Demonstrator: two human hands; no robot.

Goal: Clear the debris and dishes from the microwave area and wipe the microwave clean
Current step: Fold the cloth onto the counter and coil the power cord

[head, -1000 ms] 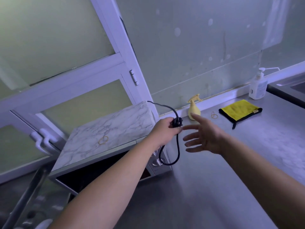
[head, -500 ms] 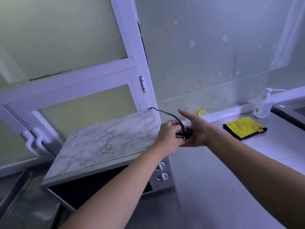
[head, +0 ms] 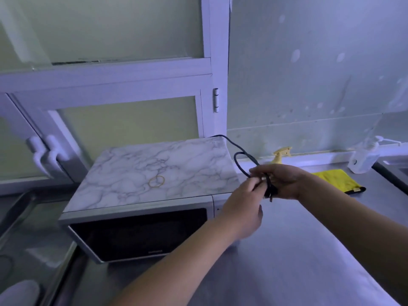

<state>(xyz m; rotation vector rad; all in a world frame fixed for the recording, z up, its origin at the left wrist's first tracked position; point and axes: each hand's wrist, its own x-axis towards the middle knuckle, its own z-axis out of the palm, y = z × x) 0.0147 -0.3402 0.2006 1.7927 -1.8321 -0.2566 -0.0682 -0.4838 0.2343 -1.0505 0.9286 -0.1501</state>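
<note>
Steel counter, marble-topped silver microwave; left hand and right hand both pinch looped black power cord; likely limp, light; best held near plug.

White-framed frosted window beside a spotted pale wall.
</note>
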